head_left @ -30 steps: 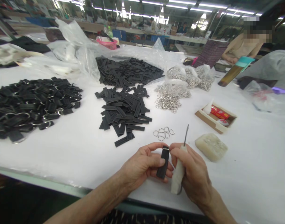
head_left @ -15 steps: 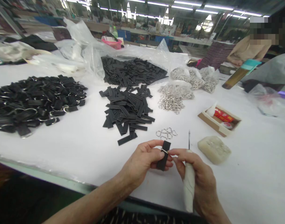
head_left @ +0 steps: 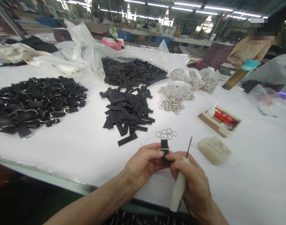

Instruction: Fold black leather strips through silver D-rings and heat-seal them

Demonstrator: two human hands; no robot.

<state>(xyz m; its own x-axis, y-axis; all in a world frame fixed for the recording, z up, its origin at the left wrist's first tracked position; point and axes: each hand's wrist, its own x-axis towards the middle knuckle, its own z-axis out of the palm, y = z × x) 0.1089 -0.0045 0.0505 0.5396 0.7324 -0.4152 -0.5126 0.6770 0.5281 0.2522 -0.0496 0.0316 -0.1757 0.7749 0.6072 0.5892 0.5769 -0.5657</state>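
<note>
My left hand (head_left: 143, 164) pinches a short black strap (head_left: 165, 150) with a metal ring threaded on it, held upright just above the white table (head_left: 75, 150). My right hand (head_left: 192, 184) is closed round a white-handled tool (head_left: 179, 187) with a thin dark metal tip, and its thumb and forefinger also press on the strap. A few loose metal D-rings (head_left: 166, 134) lie just beyond the hands. A heap of loose black straps (head_left: 127, 109) sits further back at the centre.
A pile of straps fitted with rings (head_left: 32, 103) lies at left, more straps on plastic (head_left: 133, 72) behind. Bags of metal rings (head_left: 187, 82) are at centre right, with a small cardboard box (head_left: 219, 120), a pale waxy block (head_left: 214, 150) and a person seated at far right (head_left: 248, 50).
The strap has been turned more upright and the ring has slid further down it. My right hand has shifted closer, tilting the tool's tip to the right.
</note>
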